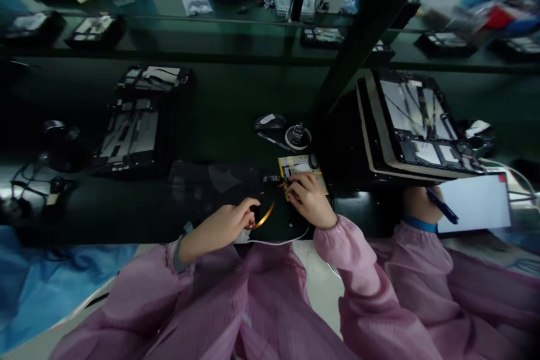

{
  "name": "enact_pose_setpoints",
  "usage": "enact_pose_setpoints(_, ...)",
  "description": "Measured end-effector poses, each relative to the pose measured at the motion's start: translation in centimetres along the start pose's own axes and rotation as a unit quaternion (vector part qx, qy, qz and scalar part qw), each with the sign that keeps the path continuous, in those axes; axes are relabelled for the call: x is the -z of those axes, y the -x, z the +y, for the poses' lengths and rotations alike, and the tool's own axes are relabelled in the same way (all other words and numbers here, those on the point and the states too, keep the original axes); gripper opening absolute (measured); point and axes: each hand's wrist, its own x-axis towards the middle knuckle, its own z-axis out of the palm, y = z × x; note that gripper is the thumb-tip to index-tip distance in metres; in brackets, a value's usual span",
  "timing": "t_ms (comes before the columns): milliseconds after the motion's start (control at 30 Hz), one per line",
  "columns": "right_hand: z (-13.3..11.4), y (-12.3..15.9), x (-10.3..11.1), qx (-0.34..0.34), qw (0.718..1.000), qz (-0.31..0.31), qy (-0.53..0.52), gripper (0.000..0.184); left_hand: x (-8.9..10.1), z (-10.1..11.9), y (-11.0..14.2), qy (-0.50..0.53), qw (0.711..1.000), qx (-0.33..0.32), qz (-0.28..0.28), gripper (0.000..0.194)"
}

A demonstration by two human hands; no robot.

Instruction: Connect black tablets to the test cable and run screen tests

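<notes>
My left hand (230, 226) is closed, with its fingertips on one end of a thin, curved gold strip (266, 215) that looks like a flex cable. The strip's free end rises toward the right. My right hand (311, 198) has its fingers bent and pinched at the left side of a flat yellow-edged part (300, 165), a battery or board by its look. What its fingertips hold is hidden. Left of that part lies a short silver-and-dark connector piece (271, 179). A dark, flat panel (211, 187) lies beyond my left hand.
A dark mouse (270, 121), a pen (274, 141) and a round white roll (298, 137) lie farther back. Opened device stacks stand left (130, 135) and right (422, 118). At right, another person's hand (423, 204) is near a white screen (476, 202). A slanted dark post (363, 39) crosses the bench.
</notes>
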Motion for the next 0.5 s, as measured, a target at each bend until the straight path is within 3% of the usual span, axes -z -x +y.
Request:
enact_pose_setpoints(167,-1.0,-1.6,1.8,0.012,0.997,-0.066,-0.041,0.01,0.2,1.3,-4.3,-0.092,0.981,-0.105,0.131,0.027)
enact_pose_setpoints(267,-2.0,-2.0,3.6,0.016,0.994,-0.061,-0.095,0.011,0.6,2.2,-6.9,-0.049,0.984,-0.149,0.083,0.04)
enact_pose_setpoints(333,-2.7,-1.7,4.5,-0.01,0.987,-0.029,-0.156,0.014,1.2,2.1,-7.5,0.023,0.987,-0.146,0.055,0.037)
enact_pose_setpoints(433,-3.8,-0.8,4.6,-0.061,0.978,0.047,-0.194,0.015,2.2,0.8,-6.6,0.176,0.978,-0.104,0.048,0.027)
enact_pose_setpoints(500,-5.0,-0.4,3.5,-0.028,0.982,0.053,-0.177,0.015,2.8,-0.4,-5.6,0.288,0.954,-0.074,0.038,0.024)
